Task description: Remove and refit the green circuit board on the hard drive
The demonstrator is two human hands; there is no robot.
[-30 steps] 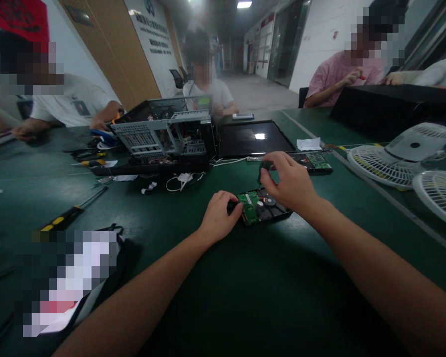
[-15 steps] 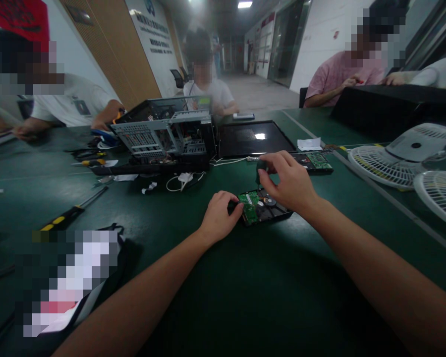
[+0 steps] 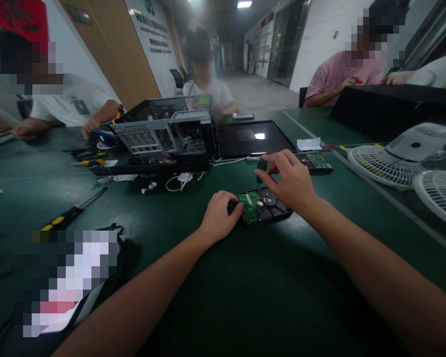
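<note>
A hard drive [image 3: 270,210] with a green circuit board [image 3: 248,204] lies on the dark green table, board side up. My left hand [image 3: 221,218] grips its left edge, fingertips and thumb at the corner by the circuit board. Above the drive, my right hand [image 3: 288,178] pinches the dark handle of a small screwdriver [image 3: 261,171] between thumb and fingers. The screwdriver stands nearly upright, its thin shaft pointing down at the drive near the board's edge. Whether the tip sits in a screw is too small to tell.
Behind stand an open computer case [image 3: 163,136] and a flat black panel [image 3: 250,139]. A second drive [image 3: 317,162] lies beyond my right hand. White fan grilles [image 3: 379,166] are at right, a yellow-black screwdriver [image 3: 65,215] at left. Several people sit around the table.
My right hand has shifted very slightly on the screwdriver handle, showing more of the shaft. At the left, another person's hand has moved down to the blue object beside the case.
</note>
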